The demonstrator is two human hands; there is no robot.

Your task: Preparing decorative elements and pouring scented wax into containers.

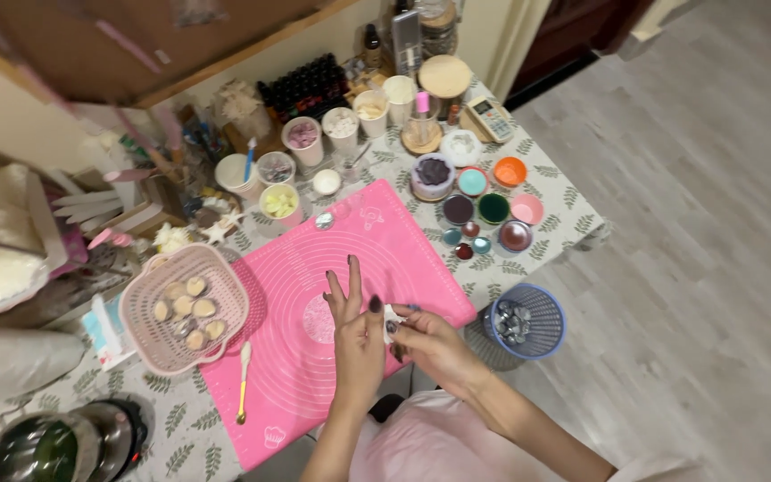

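Both hands pinch small white piece [393, 314] | pink basket [225, 277]: pale shells | blue basket [551, 339]: foil

Your left hand [356, 335] and right hand [428, 344] meet over a bright pink silicone mat [385, 245], pinching a small white piece [393, 314] between them (its shape is too small to tell). A pale pink plastic basket [140, 308] of beige discs sits left; a blue mesh bin [542, 312] right.
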